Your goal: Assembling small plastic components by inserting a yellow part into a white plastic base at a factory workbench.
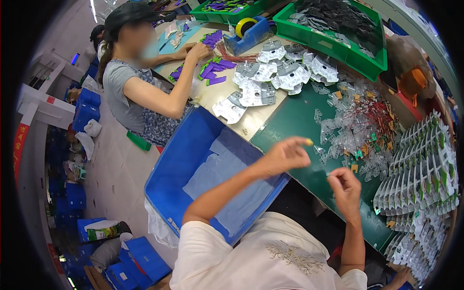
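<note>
My left hand [284, 157] hovers over the near edge of the green work mat [290, 125]. Its thumb and index finger are apart, with a yellow cover on one fingertip, and I see nothing in it. To its right, my right hand [346, 189] is closed in a pinch above the mat. A tiny pale bit shows at those fingertips, too small to name. Beyond both hands lies a loose heap of clear plastic pieces [345, 128], mixed with red wires [379, 116] and small orange-tan tabs [355, 168].
A blue bin [164, 164] lined with grey sheets stands at my left. Grey-white molded housings [256, 92] lie at the back, before a green tray [328, 46] of dark parts. Stacked white-green parts [420, 169] rise at right. A co-worker [145, 87] handles purple-green pieces [212, 70].
</note>
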### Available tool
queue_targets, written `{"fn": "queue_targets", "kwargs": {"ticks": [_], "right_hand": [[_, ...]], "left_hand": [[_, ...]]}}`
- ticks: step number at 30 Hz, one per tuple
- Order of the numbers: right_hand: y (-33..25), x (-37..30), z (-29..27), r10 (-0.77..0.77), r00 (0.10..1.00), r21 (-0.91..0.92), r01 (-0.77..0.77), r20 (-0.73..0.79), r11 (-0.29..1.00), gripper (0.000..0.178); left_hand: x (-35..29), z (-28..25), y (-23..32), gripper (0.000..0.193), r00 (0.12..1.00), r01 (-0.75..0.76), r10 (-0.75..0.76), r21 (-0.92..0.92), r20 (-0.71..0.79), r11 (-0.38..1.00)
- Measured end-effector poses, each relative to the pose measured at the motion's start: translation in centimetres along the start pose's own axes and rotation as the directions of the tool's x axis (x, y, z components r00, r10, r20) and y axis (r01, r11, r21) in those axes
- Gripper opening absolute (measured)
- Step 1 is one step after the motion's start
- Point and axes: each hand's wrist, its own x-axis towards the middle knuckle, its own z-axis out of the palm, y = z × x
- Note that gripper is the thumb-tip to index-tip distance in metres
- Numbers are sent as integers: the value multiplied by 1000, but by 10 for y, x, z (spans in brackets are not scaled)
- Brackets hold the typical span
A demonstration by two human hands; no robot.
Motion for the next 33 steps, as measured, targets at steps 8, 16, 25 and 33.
{"fn": "queue_targets", "kwargs": {"ticks": [8, 16, 25, 33], "right_hand": [[10, -11, -29, 162, 981, 132, -147, -104, 980, 5], [10, -19, -34, 84, 983, 134, -62, -163, 989, 6], [18, -47, -49, 161, 971, 38, -157, -179, 987, 8], [22, -45, -23, -262, 965, -478, 223, -15, 849, 10]], "left_hand": [[36, -137, -11, 39, 734, 223, 651, 974, -193, 38], [-1, -32, 30, 31, 773, -251, 603, 968, 196, 7], [-52, 105, -28, 48, 754, -582, 544, 759, 369, 292], [-50, 92, -35, 41, 844, -493, 413, 798, 343, 346]]}}
